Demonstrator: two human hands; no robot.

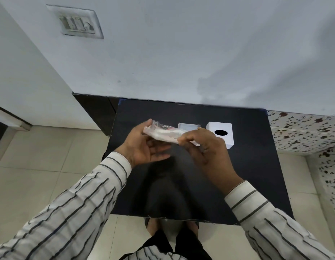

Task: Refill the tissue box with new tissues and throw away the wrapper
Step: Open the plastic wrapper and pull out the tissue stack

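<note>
I hold a flat pack of tissues in a clear plastic wrapper (163, 133) above the black table (163, 184). My left hand (144, 145) supports its left end, thumb on top and fingers spread beneath. My right hand (206, 149) pinches the pack's right end. Behind the pack an open white box base (189, 126) rests on the table, partly hidden by my right hand. To its right stands the white tissue box cover (222, 134) with a dark oval opening on top.
The table stands against a pale wall with a switch plate (76, 22) at upper left. A dark low cabinet (95, 113) adjoins the table's left rear. Beige floor tiles surround it; a speckled surface (303, 132) lies at right.
</note>
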